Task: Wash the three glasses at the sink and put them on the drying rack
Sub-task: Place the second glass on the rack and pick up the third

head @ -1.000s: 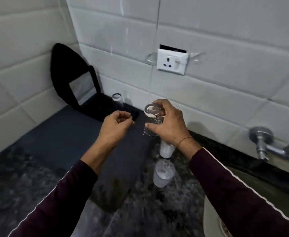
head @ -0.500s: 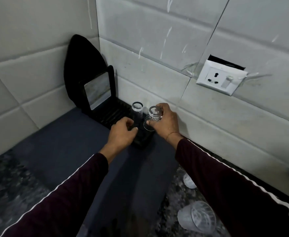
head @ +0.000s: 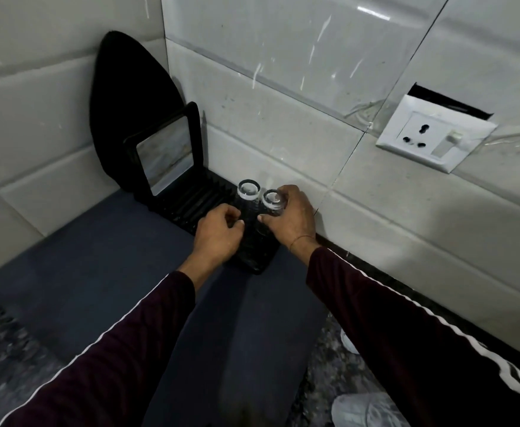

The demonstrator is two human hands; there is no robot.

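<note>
Under my right hand (head: 289, 215) sits the second glass (head: 271, 204), upside down on the black drying rack (head: 191, 200); my fingers curl round its side and my thumb pinches it from the near side. A second ago I was carrying this glass above the counter, away from the rack; now I've brought it down so it stands just beside the first glass (head: 248, 192), which is also inverted, on the far left of my fingertips. I judge it's landed or nearly so, and I only have to let go. That would make two of three racked.

My left hand (head: 218, 234) is loosely curled and holds nothing; its fingertips hover near the foot of the first glass, and I can't tell if they touch it. It has moved forward with the right.

Back towards my right elbow, on the speckled counter (head: 3, 343), a frosted glass (head: 366, 409) waits, with a bit of another white thing (head: 348, 342) peeking past my sleeve. A dark mat (head: 98, 266) lies under the rack, a framed mirror (head: 164, 155) stands behind it, and a wall socket (head: 434, 134) is up to the right. The glasses stand close: knocking one with my knuckles on release is the risk.
</note>
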